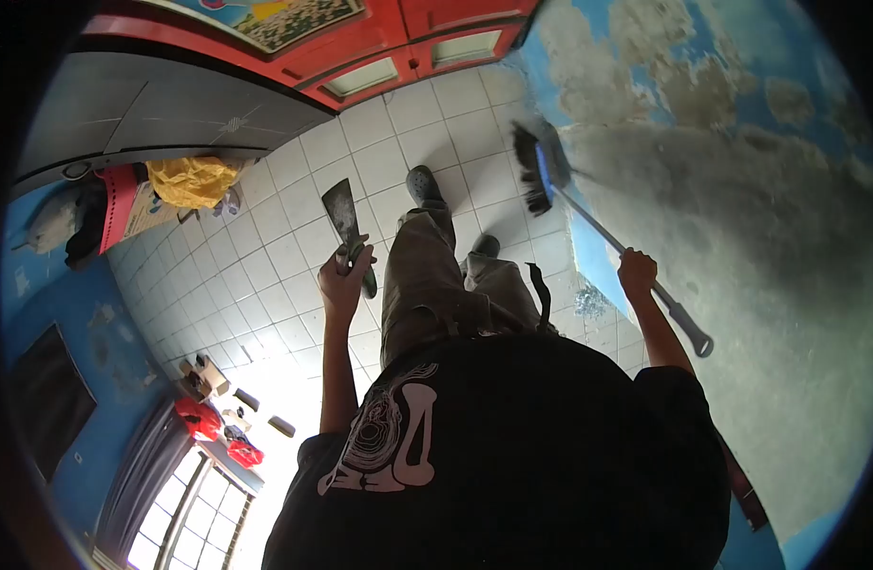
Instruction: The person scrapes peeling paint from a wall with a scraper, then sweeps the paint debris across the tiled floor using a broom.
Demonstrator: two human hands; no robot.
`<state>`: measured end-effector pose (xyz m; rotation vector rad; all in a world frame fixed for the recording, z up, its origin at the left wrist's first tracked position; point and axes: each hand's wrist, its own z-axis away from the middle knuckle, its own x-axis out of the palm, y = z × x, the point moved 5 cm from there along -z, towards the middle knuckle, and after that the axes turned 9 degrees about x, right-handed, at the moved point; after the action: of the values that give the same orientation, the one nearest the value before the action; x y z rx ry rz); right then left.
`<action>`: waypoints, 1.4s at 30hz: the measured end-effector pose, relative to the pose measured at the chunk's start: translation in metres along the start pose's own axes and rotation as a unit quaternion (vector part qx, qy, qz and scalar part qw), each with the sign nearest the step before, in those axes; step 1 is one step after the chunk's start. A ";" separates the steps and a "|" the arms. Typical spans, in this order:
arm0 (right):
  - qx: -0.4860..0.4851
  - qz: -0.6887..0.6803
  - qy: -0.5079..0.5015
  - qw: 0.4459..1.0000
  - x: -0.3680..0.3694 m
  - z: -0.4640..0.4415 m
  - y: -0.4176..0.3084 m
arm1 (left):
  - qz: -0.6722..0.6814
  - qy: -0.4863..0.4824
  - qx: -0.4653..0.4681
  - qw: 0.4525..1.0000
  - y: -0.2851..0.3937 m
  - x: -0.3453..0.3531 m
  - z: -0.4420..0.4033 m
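Note:
My left hand (342,281) is closed round the handle of a scraper (341,211). Its flat, worn metal blade widens toward the tip and points forward over the floor, and the dark green handle end shows below my fingers. On the other side, my right hand (638,274) grips the grey handle of a broom (593,228). The broom's blue head with dark bristles (531,169) is ahead of my right foot, close to the wall. Whether the bristles touch the floor or the wall, I cannot tell.
White tiles (294,256) cover the floor. A wall with peeling blue paint (712,190) runs along the right. Red cabinets (370,57) and a grey cabinet (170,114) stand ahead. A yellow cloth or bag (191,180) lies at left. Red bags (199,419) lie near the bright window (189,513).

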<state>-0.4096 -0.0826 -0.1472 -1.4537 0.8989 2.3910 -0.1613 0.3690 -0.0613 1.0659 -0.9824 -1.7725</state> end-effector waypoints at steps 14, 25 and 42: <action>0.006 -0.050 -0.161 0.986 0.048 0.144 0.045 | -0.023 -0.022 0.031 0.999 -0.023 0.057 0.104; 0.028 0.020 -0.089 0.995 0.045 0.213 0.106 | 0.016 0.038 0.034 0.999 -0.044 0.043 0.157; -0.214 0.112 -0.018 0.970 0.113 0.145 -0.062 | -0.045 0.213 -0.023 0.976 -0.054 -0.059 0.303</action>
<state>-0.5435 0.0373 -0.2209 -1.5050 0.5861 2.9089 -0.4360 0.5028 0.0078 1.4050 -0.6336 -1.5365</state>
